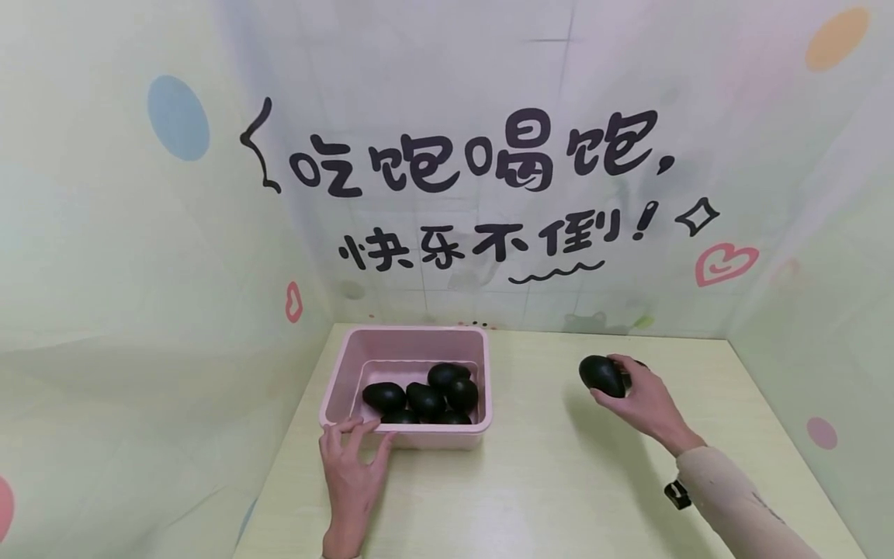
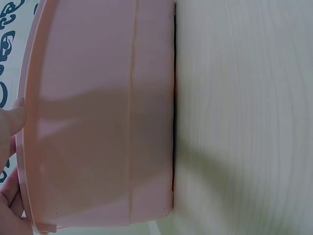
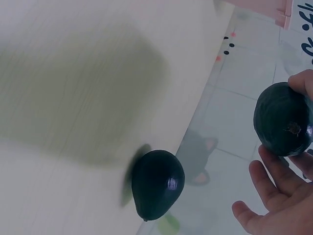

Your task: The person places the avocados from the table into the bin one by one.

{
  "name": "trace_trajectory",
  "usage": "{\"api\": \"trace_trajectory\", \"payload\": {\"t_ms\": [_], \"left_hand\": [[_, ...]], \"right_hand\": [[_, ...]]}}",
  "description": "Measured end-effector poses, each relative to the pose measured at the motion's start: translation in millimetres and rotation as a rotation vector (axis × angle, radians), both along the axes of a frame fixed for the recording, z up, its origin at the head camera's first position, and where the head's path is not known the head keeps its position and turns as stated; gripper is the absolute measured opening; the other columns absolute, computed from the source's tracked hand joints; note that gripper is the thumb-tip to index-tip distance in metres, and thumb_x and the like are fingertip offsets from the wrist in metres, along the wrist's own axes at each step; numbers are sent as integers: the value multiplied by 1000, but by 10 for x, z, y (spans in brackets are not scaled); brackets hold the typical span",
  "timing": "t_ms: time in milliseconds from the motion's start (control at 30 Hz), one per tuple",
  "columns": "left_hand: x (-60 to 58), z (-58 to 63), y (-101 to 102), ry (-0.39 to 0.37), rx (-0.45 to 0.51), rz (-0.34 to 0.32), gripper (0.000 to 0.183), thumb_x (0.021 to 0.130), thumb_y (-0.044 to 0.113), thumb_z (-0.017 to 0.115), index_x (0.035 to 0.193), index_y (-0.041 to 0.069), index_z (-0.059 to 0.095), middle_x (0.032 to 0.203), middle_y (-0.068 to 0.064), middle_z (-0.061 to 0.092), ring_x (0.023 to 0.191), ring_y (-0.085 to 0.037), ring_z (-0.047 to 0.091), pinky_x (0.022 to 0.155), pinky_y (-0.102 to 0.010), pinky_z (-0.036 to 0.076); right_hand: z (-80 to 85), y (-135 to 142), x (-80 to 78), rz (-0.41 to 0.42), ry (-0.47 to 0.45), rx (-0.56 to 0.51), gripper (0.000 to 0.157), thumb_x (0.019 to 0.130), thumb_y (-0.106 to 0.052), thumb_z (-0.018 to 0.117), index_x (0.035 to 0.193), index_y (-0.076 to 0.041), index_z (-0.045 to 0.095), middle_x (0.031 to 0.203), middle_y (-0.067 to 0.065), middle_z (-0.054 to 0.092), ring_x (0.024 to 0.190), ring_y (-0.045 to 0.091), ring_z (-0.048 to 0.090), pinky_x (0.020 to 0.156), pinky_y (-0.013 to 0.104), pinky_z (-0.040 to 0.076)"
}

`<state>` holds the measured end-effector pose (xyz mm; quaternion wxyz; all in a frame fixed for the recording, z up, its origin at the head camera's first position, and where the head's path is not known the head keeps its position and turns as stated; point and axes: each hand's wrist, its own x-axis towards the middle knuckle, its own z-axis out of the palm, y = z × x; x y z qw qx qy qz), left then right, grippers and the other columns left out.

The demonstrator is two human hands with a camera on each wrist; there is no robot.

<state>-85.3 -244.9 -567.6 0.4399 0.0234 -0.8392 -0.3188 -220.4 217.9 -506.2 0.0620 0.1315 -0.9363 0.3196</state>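
My left hand holds the front rim of a pink plastic bin near its left corner. In the left wrist view the thumb lies on the outer side of that rim, the other fingers partly hidden behind it. Several dark, glossy avocados lie together in the bin. Off to the right, my right hand holds one avocado above the table, thumb and fingers around it. Another avocado rests on the table near the back edge, mostly hidden behind the hand in the head view.
A pale wood-grain table carries the bin at its back left. Fabric walls enclose the table at the back and both sides; the back wall bears large dark lettering. A black strap piece shows at my right sleeve.
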Motion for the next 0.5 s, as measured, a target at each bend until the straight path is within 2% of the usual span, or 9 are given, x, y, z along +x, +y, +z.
{"api": "trace_trajectory", "payload": {"t_ms": [100,300,500], "left_hand": [[0,3,-2,3,2,0,35,68,14,95,97,5,77,110,-26,65,105,-45,53,100,-62,38],[5,8,-1,10,9,-7,36,66,10,95,97,5,78,110,-25,65,105,-45,53,99,-59,38],[11,19,13,-13,26,5,36,66,6,97,97,5,78,110,-23,65,106,-44,53,112,-75,32]], "right_hand": [[5,-38,11,6,11,5,72,89,-35,86,144,0,57,132,24,70,111,39,68,87,51,56],[38,-111,32,38,6,18,72,90,-37,85,145,0,56,137,25,68,117,40,68,92,55,56],[90,-197,43,75,23,25,73,90,-40,85,145,-1,57,136,24,69,116,39,69,90,55,57]]}}
